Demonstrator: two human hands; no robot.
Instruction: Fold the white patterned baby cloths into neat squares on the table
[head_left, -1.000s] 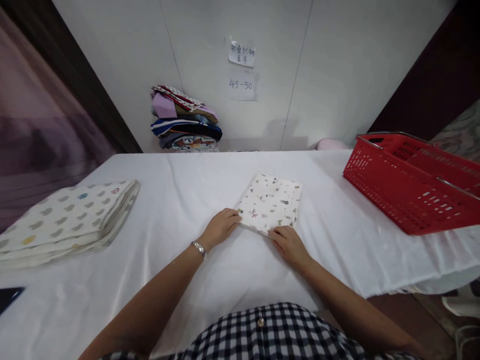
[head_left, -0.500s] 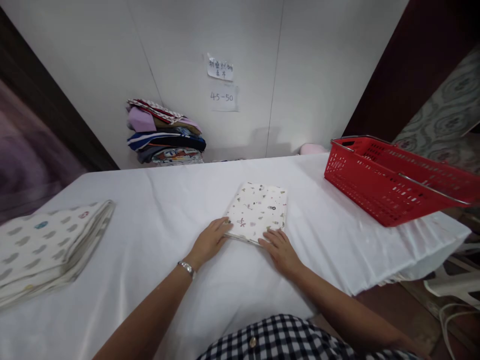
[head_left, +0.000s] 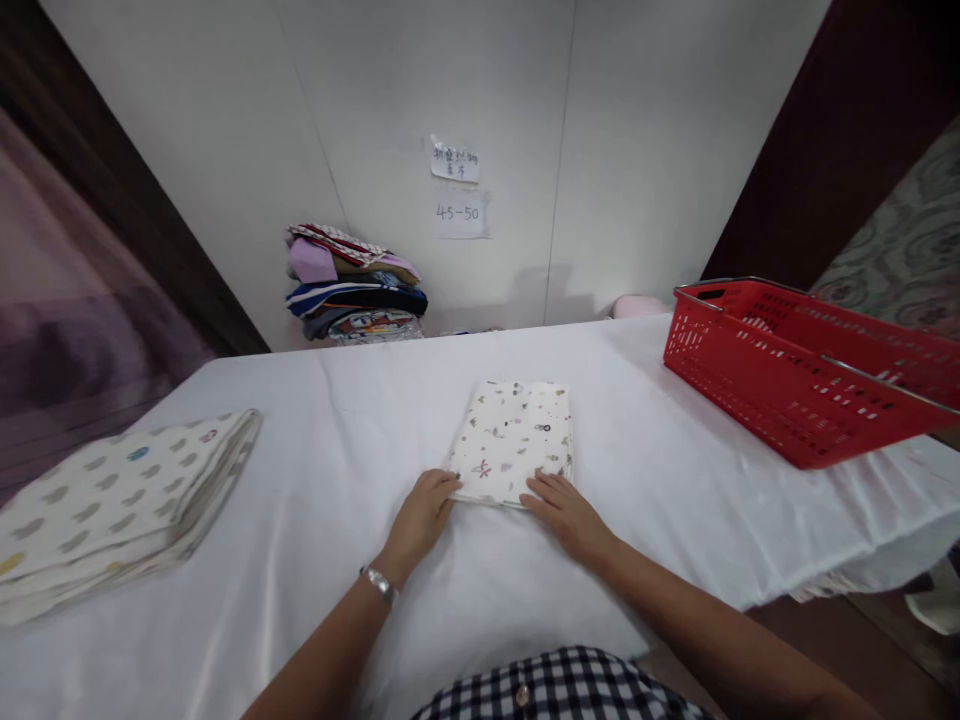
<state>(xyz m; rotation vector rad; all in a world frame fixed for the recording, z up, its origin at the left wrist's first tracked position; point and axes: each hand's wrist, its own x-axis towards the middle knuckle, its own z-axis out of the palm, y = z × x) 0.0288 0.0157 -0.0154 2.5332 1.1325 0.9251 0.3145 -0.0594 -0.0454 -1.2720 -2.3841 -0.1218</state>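
White-covered desk (head_left: pixel 360 430): folded printed cloth (head_left: pixel 514 440) is lying mid-desk, between the folded spotted cloth (head_left: pixel 112 500) and the red basket (head_left: pixel 757 385). Left hand (head_left: pixel 418 515) is touching the printed cloth's near-left corner, can't tell if pinching. Right hand (head_left: pixel 574 518) is lying spread on its near-right corner, apart from the left.
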